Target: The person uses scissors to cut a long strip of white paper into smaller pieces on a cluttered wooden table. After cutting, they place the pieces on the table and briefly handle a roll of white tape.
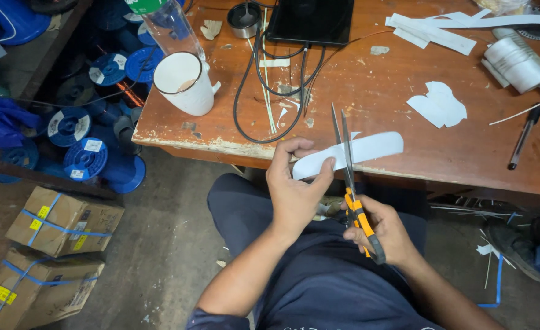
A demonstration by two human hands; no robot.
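My left hand (294,183) pinches the left end of a long white paper strip (367,150) with rounded ends, held level over the front edge of the wooden table (404,116). My right hand (386,229) grips scissors (349,183) with orange and black handles. Their blades point up and away, slightly apart, and cross the strip near its middle.
On the table lie a white mug (184,82), black cables (282,79), a dark tablet (309,21), white paper offcuts (438,105), a tape roll (517,61) and a pen (523,137). Blue wire spools (86,159) and strapped cardboard boxes (62,220) sit on the floor at left.
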